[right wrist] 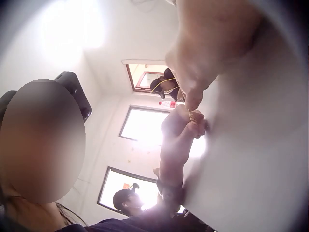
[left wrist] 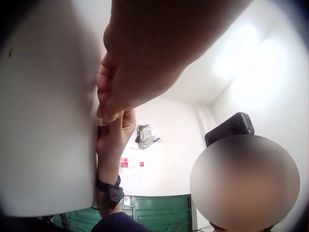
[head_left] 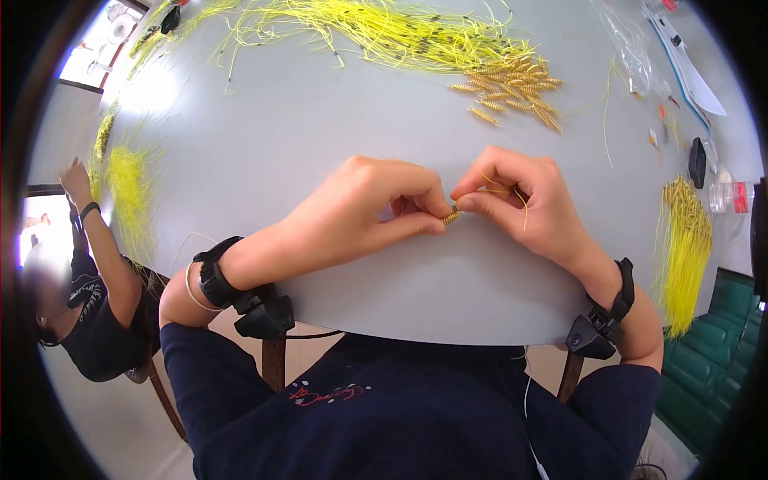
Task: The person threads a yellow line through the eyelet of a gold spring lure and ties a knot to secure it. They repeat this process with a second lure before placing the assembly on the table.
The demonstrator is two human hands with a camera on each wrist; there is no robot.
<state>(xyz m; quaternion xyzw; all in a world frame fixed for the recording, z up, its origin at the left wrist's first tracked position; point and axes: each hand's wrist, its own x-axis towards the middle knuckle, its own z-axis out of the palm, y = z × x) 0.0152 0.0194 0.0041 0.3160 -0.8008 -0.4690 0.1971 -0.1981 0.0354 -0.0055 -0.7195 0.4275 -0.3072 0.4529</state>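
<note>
In the head view the left hand (head_left: pixel 384 200) pinches a small gold ribbed piece (head_left: pixel 450 218) between thumb and index finger. Close against it, the right hand (head_left: pixel 524 196) pinches the piece's upper end, where a small dark bit shows, and a thin yellow strand (head_left: pixel 526 210) loops across its fingers. The right wrist view shows the ribbed piece (right wrist: pixel 192 117) between the fingertips of both hands. In the left wrist view the left hand (left wrist: pixel 113 87) hides most of it.
Yellow strands (head_left: pixel 384 32) with a pile of gold ribbed pieces (head_left: pixel 516 88) lie at the table's far side. A yellow-green bundle (head_left: pixel 684 256) lies at right, a loose yellow tangle (head_left: pixel 130 188) at left. A plastic bottle (head_left: pixel 732 197) is at the right edge; another person (head_left: pixel 104 320) sits at left.
</note>
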